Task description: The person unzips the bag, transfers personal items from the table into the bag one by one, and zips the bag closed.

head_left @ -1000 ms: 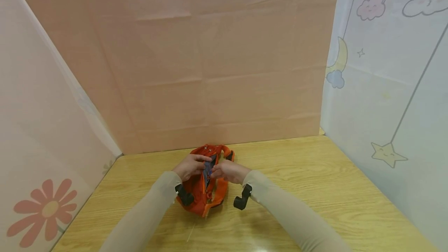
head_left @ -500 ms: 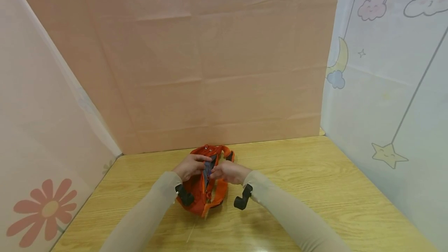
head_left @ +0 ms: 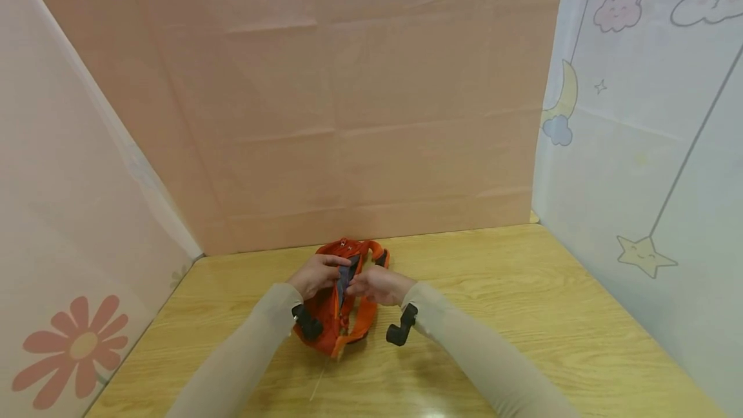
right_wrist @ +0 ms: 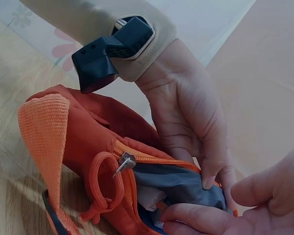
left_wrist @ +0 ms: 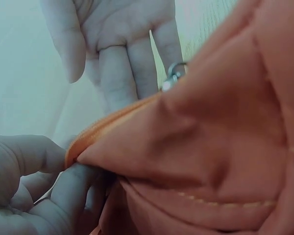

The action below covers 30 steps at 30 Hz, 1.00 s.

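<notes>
An orange-red zippered bag (head_left: 328, 340) lies on the table, its zip open on a grey lining (right_wrist: 186, 181). My left hand (head_left: 313, 275) pinches the orange zip edge (left_wrist: 95, 131) between thumb and fingers. On the other side, my right hand (head_left: 384, 286) reaches into the opening. Its fingers (right_wrist: 196, 215) are extended, with the thumb apart; the fingertips are partly hidden inside. Beside them in the bag shows a white label (right_wrist: 149, 197). A metal zip slider (right_wrist: 126, 160) with an orange cord loop (right_wrist: 105, 183) sits at one end of the opening.
The wooden table (head_left: 476, 302) runs up to a plain pinkish-brown back sheet (head_left: 371, 115). Pale printed sheets stand left and right. An orange strap (right_wrist: 44, 142) loops off the bag. A thin pale strand (head_left: 317, 384) lies in front of it.
Both hands stay in nearly the same place. The near end of the bag has shifted slightly to the left.
</notes>
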### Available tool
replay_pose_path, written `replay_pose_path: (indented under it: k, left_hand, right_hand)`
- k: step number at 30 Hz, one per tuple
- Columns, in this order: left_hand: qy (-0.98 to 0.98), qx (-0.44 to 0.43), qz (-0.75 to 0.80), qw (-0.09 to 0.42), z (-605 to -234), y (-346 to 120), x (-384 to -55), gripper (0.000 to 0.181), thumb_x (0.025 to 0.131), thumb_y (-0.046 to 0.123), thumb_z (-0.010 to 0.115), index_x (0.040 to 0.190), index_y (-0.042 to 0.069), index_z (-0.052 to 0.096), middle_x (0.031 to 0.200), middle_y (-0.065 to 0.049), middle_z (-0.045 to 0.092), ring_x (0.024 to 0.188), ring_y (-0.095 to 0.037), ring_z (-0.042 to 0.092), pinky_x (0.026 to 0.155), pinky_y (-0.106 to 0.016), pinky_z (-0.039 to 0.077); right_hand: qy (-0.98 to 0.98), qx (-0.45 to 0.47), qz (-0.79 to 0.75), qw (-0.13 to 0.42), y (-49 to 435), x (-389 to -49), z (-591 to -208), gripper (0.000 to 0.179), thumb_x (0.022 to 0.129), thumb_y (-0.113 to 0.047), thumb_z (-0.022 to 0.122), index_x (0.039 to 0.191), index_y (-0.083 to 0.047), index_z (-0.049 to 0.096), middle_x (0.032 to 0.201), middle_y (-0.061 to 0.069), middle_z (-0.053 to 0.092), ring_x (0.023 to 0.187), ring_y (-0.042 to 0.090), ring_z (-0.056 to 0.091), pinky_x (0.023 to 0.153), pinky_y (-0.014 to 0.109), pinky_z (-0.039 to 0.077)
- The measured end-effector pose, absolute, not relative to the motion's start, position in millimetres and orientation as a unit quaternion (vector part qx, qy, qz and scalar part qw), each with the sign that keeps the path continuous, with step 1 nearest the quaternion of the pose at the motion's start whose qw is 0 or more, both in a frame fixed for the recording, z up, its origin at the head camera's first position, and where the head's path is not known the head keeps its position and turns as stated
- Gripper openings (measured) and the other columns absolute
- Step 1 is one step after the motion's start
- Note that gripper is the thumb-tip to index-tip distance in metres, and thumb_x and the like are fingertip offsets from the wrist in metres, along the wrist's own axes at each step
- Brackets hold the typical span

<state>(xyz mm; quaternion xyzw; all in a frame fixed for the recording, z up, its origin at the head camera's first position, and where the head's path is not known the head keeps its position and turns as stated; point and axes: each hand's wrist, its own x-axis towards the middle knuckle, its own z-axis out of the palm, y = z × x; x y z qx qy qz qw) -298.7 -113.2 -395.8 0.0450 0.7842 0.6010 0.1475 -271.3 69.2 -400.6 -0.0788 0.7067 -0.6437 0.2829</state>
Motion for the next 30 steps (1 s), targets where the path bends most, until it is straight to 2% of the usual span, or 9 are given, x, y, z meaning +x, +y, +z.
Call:
replay_pose_path:
  k: [3,8,13,15,20,26,30]
  left_hand:
    - [0.782,0.044,0.603,0.148,-396,-114,-299,0.034,0.094,-0.008,0.047,0.125,-0.007,0.060,0.125,-0.024,0.058,0.094,-0.020,0.066,0.080,-0.034,0.055]
    - [0.784,0.043,0.602,0.146,-397,-115,-299,0.034,0.095,-0.007,0.046,0.125,-0.005,0.061,0.121,-0.021,0.060,0.089,-0.017,0.065,0.078,-0.032,0.055]
    - [0.786,0.043,0.600,0.142,-397,-117,-299,0.034,0.095,-0.006,0.047,0.126,-0.004,0.061,0.113,-0.013,0.062,0.080,-0.011,0.059,0.071,-0.027,0.052]
    - [0.787,0.043,0.598,0.141,-397,-118,-299,0.034,0.094,-0.005,0.047,0.125,-0.004,0.061,0.110,-0.011,0.062,0.079,-0.011,0.058,0.069,-0.026,0.051]
    - [0.789,0.039,0.598,0.138,-397,-118,-299,0.034,0.094,-0.005,0.048,0.124,-0.003,0.062,0.105,-0.009,0.062,0.077,-0.012,0.056,0.068,-0.026,0.050]
    - [0.792,0.032,0.595,0.135,-398,-118,-298,0.033,0.095,-0.004,0.048,0.124,-0.002,0.063,0.107,-0.009,0.062,0.078,-0.013,0.056,0.068,-0.026,0.050]
    - [0.791,0.031,0.596,0.136,-398,-118,-298,0.033,0.094,-0.004,0.048,0.123,-0.002,0.063,0.104,-0.009,0.061,0.078,-0.014,0.056,0.068,-0.026,0.049]
  right_hand:
    - [0.702,-0.080,-0.649,0.283,69,-273,-404,0.030,0.102,-0.012,0.038,0.110,0.006,0.061,0.111,0.016,0.070,0.129,0.038,0.048,0.113,0.059,0.019]
    - [0.695,-0.086,-0.652,0.290,71,-275,-407,0.036,0.102,-0.012,0.037,0.124,0.011,0.055,0.108,0.016,0.070,0.133,0.039,0.044,0.114,0.059,0.016]
    - [0.688,-0.098,-0.644,0.319,75,-274,-407,0.045,0.103,-0.014,0.036,0.140,0.010,0.041,0.127,0.027,0.059,0.137,0.045,0.034,0.114,0.059,0.014]
    - [0.683,-0.102,-0.642,0.331,76,-274,-407,0.049,0.103,-0.015,0.036,0.144,0.011,0.034,0.138,0.031,0.048,0.138,0.047,0.030,0.114,0.059,0.013]
    - [0.673,-0.115,-0.643,0.348,80,-274,-407,0.051,0.104,-0.017,0.034,0.147,0.010,0.029,0.143,0.033,0.040,0.140,0.046,0.026,0.115,0.058,0.013]
    - [0.645,-0.131,-0.664,0.354,92,-277,-409,0.053,0.106,-0.018,0.031,0.149,0.010,0.021,0.146,0.035,0.034,0.141,0.046,0.024,0.115,0.055,0.015]
    - [0.621,-0.137,-0.687,0.351,105,-278,-410,0.055,0.106,-0.020,0.028,0.150,0.010,0.015,0.148,0.035,0.030,0.140,0.045,0.027,0.115,0.054,0.018]
